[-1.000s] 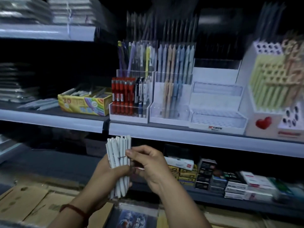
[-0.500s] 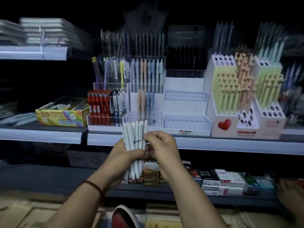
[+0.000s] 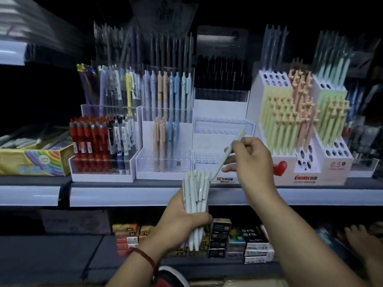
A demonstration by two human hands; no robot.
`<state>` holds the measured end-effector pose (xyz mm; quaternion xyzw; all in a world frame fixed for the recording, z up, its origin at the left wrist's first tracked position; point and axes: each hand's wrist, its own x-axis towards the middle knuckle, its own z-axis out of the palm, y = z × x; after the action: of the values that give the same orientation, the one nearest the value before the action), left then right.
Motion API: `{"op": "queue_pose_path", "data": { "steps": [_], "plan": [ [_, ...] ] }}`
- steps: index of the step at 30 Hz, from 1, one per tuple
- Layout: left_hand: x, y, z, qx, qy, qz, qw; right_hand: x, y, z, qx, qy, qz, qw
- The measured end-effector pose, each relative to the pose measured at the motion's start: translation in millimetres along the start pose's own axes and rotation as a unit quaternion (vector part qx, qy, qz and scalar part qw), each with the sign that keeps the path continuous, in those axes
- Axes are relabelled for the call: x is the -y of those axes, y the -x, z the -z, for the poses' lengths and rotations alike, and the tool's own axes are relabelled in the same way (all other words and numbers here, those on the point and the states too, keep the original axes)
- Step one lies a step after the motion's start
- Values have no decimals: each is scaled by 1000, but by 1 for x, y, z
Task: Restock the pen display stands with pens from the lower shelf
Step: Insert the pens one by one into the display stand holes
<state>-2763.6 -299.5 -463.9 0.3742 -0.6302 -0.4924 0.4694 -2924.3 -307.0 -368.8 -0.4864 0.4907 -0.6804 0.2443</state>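
Note:
My left hand [image 3: 182,222] grips an upright bundle of white pens [image 3: 195,195] in front of the shelf edge. Above it, my right hand [image 3: 251,160] pinches a single white pen [image 3: 228,152], tilted with its tip up and to the right. That pen hangs in front of an empty tiered white display stand [image 3: 222,129] in the middle of the shelf. To the left, a clear stand [image 3: 163,162] holds a few pastel pens, and another stand [image 3: 99,141] carries red and black pens.
A heart-marked stand [image 3: 300,125] with yellow, peach and green pens fills the right side. A colourful open box [image 3: 33,160] sits far left. The lower shelf holds small stacked boxes [image 3: 238,241]. Another person's hand [image 3: 360,237] rests at the lower right.
My right hand has pulled one pen out of the bundle and lifted it up to the right, toward the empty stand. The view has moved closer to the shelf.

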Motion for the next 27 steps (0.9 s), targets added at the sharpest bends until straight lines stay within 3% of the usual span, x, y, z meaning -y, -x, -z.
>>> {"op": "queue_pose_path", "data": {
  "steps": [15, 22, 27],
  "plan": [
    [-17, -32, 32, -26, 241, -28, 970, 0, -38, -37, -14, -71, -25, 997],
    [-26, -38, 26, -63, 250, -40, 965, 13, -70, -38, -34, -39, 59, 997],
    [-59, -69, 22, -87, 186, -109, 973, 30, -113, -50, -41, -12, 104, 994]
  ]
}}
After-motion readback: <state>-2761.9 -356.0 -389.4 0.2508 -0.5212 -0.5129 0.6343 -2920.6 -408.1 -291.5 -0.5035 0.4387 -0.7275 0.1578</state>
